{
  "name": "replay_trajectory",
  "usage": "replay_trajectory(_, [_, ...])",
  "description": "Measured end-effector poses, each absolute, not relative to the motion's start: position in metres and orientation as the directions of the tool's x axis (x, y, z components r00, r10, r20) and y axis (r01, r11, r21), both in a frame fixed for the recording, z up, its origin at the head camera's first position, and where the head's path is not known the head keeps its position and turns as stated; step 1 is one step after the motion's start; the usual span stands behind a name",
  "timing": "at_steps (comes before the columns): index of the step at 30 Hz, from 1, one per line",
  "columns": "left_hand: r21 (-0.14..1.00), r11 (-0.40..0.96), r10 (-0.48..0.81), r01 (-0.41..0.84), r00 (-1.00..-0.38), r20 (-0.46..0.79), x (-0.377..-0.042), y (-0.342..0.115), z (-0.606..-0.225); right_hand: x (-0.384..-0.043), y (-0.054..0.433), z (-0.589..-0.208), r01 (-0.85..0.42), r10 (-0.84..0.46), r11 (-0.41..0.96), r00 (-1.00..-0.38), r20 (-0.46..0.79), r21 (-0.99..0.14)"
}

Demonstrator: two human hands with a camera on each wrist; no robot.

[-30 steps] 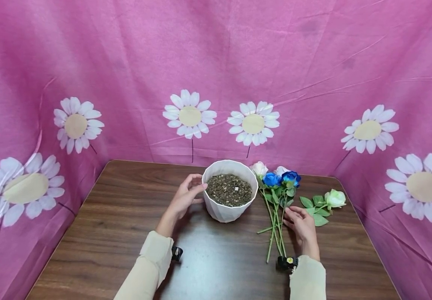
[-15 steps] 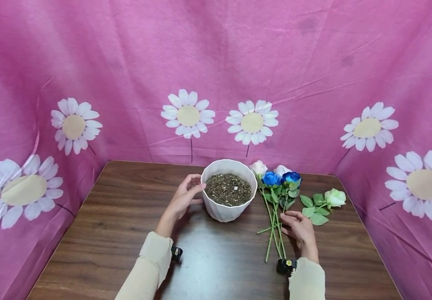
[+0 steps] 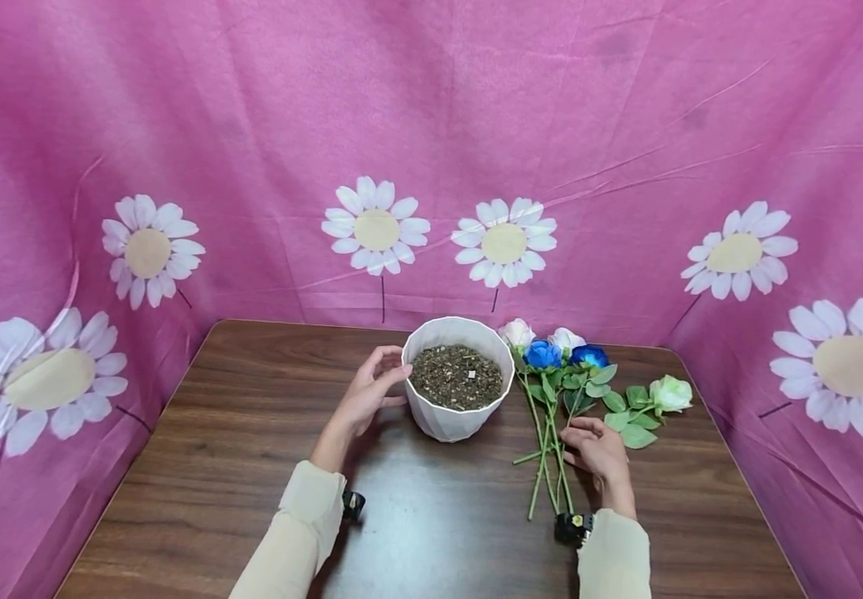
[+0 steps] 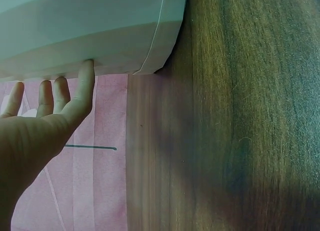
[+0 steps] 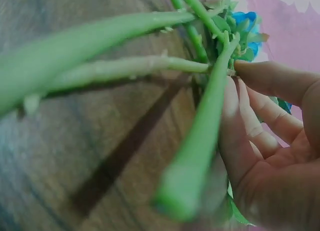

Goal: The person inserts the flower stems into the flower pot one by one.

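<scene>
A white faceted flower pot point(image 3: 449, 426) filled with dark soil point(image 3: 446, 384) stands on the table. My left hand point(image 3: 364, 398) rests against its left side, thumb at the rim; in the left wrist view the extended fingers point(image 4: 86, 86) touch the pot wall. To the right of the pot lie several artificial roses with crossing green stems, among them a blue rose point(image 3: 590, 356), another blue rose point(image 3: 543, 354) and pale pink ones. My right hand point(image 3: 600, 459) pinches a rose stem between thumb and forefinger, close below the leaves. Loose stem ends point(image 5: 187, 181) cross in front of it.
A pale green-white rose point(image 3: 671, 394) with leaves lies apart, right of the right hand. The brown wooden table point(image 3: 251, 416) meets a pink curtain point(image 3: 431, 100) printed with daisies at its back and sides.
The right hand has shifted slightly left and toward me, then stayed near there. The right-hand blue rose and its leaves have moved a little right and down. The left hand keeps its place.
</scene>
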State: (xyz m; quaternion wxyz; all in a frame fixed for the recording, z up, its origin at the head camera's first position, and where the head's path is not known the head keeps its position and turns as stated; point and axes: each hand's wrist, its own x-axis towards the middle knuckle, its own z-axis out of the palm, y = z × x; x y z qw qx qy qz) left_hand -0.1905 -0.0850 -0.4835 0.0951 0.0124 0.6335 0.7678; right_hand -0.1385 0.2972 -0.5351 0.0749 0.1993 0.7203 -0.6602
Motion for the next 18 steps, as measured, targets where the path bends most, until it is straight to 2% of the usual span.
replay_trajectory(8, [0.975,-0.18,0.168,-0.127,-0.981,-0.096,-0.191,-0.086,-0.484,-0.142,0.298,-0.521,0.302,0.273,-0.054,-0.912,-0.305,-0.952])
replay_trajectory(18, [0.976,-0.181,0.166,-0.124,-0.982,-0.094,-0.19,-0.086,-0.484,-0.149,0.292,-0.494,0.085,0.439,-0.204,-0.882,-0.169,-0.975])
